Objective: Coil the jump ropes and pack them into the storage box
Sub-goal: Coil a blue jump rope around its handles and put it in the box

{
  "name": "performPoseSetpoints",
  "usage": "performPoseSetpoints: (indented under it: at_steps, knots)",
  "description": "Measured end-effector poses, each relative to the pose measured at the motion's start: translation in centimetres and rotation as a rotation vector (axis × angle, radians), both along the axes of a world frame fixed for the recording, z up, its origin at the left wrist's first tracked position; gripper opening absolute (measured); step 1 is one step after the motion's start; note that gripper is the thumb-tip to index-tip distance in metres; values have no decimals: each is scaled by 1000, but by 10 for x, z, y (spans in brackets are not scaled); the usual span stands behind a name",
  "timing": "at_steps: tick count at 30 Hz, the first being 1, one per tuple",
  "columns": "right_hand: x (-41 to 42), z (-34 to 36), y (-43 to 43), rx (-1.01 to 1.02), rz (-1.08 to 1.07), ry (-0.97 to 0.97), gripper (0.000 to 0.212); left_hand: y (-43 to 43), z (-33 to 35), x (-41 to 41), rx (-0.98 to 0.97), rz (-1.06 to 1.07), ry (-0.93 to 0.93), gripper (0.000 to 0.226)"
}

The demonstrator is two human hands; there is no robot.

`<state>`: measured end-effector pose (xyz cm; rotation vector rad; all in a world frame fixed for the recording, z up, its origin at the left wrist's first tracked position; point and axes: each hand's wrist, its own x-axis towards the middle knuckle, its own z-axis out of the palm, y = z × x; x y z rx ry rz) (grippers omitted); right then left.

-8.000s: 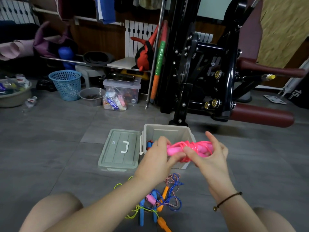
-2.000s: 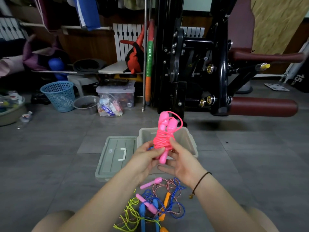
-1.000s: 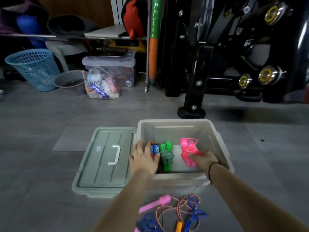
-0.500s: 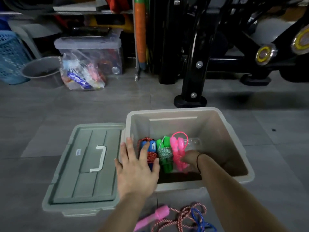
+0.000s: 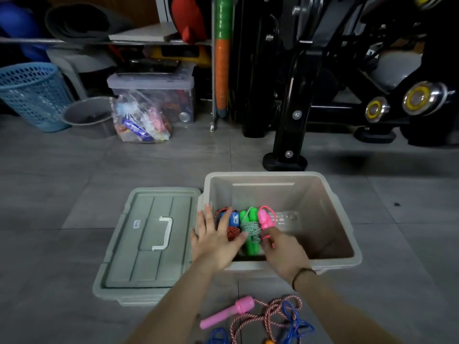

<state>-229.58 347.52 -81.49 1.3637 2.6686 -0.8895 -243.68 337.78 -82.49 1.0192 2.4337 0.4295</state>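
Left hand (image 5: 216,242) spread over box (image 5: 263,192) on tiled floor (image 5: 74,182), right hand (image 5: 285,252) pinching pink rope (image 5: 263,218); gym machine (image 5: 298,95) behind.

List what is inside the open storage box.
Three coiled jump ropes side by side: blue-handled red rope, green rope, pink rope. The left hand and right hand cover their near ends; the storage box's near wall hides whatever lies beneath.

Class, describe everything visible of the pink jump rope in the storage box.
The pink jump rope is bright, plastic-looking, wound into a tight bundle round its handles, a thin loop sticking out at the far end. It lies in the storage box beside the green rope; the right hand grips its near end.
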Motion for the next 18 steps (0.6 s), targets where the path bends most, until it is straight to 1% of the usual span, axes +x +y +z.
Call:
performPoseSetpoints:
  at_steps: [1, 2, 3, 4, 6, 9, 12, 15, 16, 18]
  knots:
    - [11, 3, -16, 48, 37, 42, 27, -4, 6, -8, 95, 32, -168, 71]
    - [22, 2, -30, 108, 81, 92, 30, -12, 10, -16, 199, 66, -294, 69]
    - [33, 4, -45, 164, 129, 122, 35, -23, 12, -20, 274, 69, -317, 67]
    - [43, 6, -58, 213, 163, 130, 40, -38, 15, -20, 300, 41, -236, 65]
    - [63, 5, -80, 223, 205, 124, 47, -69, 17, -10, 338, -10, -50, 66]
    - [87, -3, -108, 162, 248, 112, 51, -115, 8, 23, 398, -25, 31, 64]
    - [103, -19, -125, 73, 222, 83, 51, -153, -8, 54, 323, 36, 16, 64]
    - [116, -40, -137, -67, 125, 49, 48, -180, -32, 78, 227, 132, -139, 71]
    - [119, -45, -142, -108, 93, 28, 45, -188, -38, 85, 194, 137, -195, 69]
    - [127, -53, -151, -196, 29, -22, 40, -200, -46, 99, 110, 83, -301, 55]
